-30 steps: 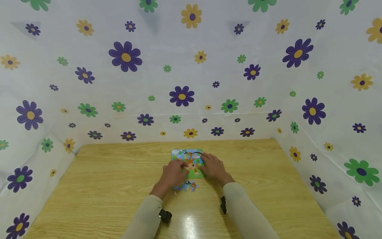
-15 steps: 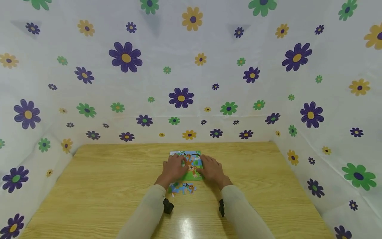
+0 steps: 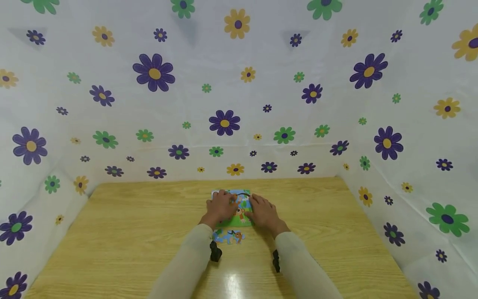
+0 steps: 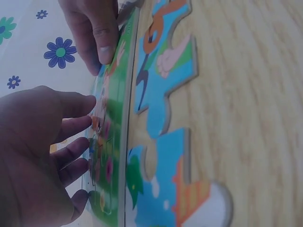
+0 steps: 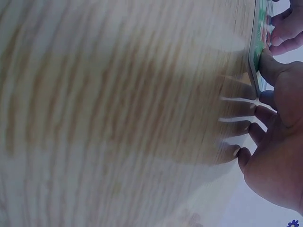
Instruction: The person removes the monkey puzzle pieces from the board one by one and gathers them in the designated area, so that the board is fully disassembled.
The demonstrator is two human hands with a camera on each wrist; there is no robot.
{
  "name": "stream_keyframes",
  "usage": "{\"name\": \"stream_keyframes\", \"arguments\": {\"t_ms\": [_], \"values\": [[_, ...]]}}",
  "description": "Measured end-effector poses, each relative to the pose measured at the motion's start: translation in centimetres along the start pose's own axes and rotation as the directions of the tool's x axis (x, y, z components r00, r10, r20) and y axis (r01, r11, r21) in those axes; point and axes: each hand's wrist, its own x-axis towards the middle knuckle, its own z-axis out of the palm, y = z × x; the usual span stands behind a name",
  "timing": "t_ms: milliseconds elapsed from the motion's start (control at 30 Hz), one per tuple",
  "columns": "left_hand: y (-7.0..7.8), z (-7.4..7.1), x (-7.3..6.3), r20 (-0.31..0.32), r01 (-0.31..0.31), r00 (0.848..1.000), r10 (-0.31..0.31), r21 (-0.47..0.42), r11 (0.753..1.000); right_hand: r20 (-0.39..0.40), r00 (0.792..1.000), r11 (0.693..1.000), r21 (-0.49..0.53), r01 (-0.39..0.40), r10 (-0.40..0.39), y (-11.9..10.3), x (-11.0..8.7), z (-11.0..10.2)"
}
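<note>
A jigsaw puzzle board [image 3: 244,222] with a cartoon monkey on blue and green lies toward the far side of the table. My left hand [image 3: 220,207] reaches over its left part, loosely bent fingertips at the picture's surface. In the left wrist view those fingertips [image 4: 81,143] are spread along the board, and no piece shows between them. On the right edge rests my right hand [image 3: 264,212], its thumb [image 5: 270,64] on the board and the other fingertips on or near the tabletop. Loose jigsaw pieces [image 4: 163,184] lie flat before the board's near edge.
The wood-grain table [image 3: 149,241] carries the board and pieces. White cloth walls [image 3: 194,62] with printed flowers rise behind it and along both sides. A black wrist camera [image 3: 215,251] sits at the left sleeve.
My left hand has moved up along the board toward its upper left part, uncovering more of the loose pieces. My right hand stays at the board's right edge.
</note>
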Motion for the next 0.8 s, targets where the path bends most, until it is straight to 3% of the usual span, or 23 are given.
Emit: {"name": "stream_keyframes", "arguments": {"t_ms": [133,367,800], "values": [[0.4,0.3,0.3,-0.008,0.023,1.000,-0.023,0.027,0.999,-0.010,1.000,1.000,0.007,0.015,-0.015,0.1,-0.2,-0.2],[0.8,0.7,0.9,0.000,0.118,0.993,-0.118,-0.019,0.993,0.000,1.000,1.000,0.017,0.016,-0.016,0.0,-0.2,-0.2],[1.6,0.6,1.3,0.026,0.208,0.978,-0.206,-0.100,0.973,0.000,1.000,1.000,0.008,0.000,0.000,0.0,-0.2,-0.1]]}}
